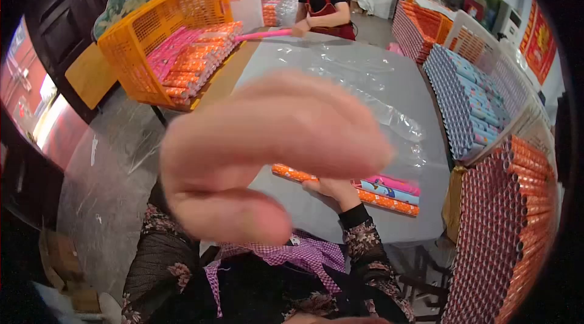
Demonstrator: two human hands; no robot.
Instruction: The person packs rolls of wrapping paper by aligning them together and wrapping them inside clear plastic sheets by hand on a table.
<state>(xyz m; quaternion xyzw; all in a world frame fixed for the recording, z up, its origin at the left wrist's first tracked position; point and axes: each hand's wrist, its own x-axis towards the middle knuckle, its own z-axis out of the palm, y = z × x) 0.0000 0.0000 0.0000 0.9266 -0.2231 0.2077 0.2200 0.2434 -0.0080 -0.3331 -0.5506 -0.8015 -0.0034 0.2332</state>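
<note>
My left hand (274,135) is raised very near the camera, large and slightly blurred. Its fingers are bent and the thumb stands apart from them, with nothing visible in the gap. Down on the grey table, my right hand (336,190) lies across an orange patterned roll (389,202), gripping it; its fingertips are partly hidden. A light blue patterned roll (392,193) and a pink roll (398,184) lie alongside, to the right of that hand. The left hand blocks part of the table from sight.
Clear plastic film (395,120) lies on the grey table (426,224). An orange crate (131,35) of rolls stands left. Blue rolls (471,102) and orange rolls (499,233) are stacked right. Across the table, a person in a red apron (325,5) holds a pink roll (264,34).
</note>
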